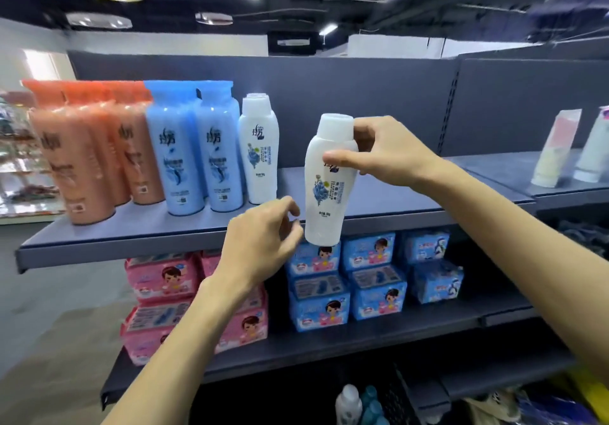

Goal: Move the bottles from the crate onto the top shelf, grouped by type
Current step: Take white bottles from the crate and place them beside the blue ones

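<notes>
The right hand (389,153) grips a white bottle (326,190) at its shoulder just under the cap, with the thumb across the front above the label and the fingers curled round the back. The bottle hangs nearly upright, leaning slightly, in front of the top shelf (395,200), and its base shows against the shelf's front edge. Its label carries the brand mark 拉芳 partly under the thumb, a blue flower picture below it and lines of small print too fine to read. The left hand (260,246) is raised just beside the bottle's lower left, fingers loosely curled and holding nothing; whether the fingertips touch the bottle cannot be told. On the top shelf stand, from the left, a group of orange bottles (85,154) with blurred dark lettering, then two blue bottles (197,151) marked 拉芳, then one shelved white bottle (258,148) with the same 拉芳 mark and blue flower, close beside the blue ones and apart from the held bottle. The shelf below holds stacked pink packs (161,279) and blue packs (372,279) printed with a cartoon child's face, their writing unreadable. At the bottom edge a dark crate (400,395) shows a white bottle top and teal caps inside. Pale tubes (557,148) lean on the neighbouring shelf at the right
</notes>
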`<state>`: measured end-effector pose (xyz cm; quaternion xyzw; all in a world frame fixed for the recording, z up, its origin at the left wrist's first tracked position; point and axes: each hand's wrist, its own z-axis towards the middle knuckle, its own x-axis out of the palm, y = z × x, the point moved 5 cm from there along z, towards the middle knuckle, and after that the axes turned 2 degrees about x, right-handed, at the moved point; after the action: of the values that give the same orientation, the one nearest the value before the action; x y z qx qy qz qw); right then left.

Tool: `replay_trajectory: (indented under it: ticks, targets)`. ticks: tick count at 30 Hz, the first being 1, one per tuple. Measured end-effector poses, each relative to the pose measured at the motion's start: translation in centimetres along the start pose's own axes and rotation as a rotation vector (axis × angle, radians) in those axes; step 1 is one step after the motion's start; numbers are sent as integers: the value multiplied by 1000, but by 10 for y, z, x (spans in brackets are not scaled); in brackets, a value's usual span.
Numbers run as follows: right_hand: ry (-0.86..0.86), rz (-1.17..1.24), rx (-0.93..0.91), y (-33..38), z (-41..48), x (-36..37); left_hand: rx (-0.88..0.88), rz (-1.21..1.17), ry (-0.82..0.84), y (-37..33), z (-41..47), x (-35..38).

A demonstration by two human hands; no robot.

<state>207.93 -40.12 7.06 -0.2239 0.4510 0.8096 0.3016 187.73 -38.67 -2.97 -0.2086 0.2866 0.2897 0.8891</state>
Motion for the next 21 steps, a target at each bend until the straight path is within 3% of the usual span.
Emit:
replay_trajectory:
  ticks: [12, 21]
  targets:
    - [0, 12, 15, -19, 51, -7, -117, 138, -77, -6, 37, -4]
    - [30, 147, 26, -41, 68, -1, -301, 188, -10, 0, 58, 33]
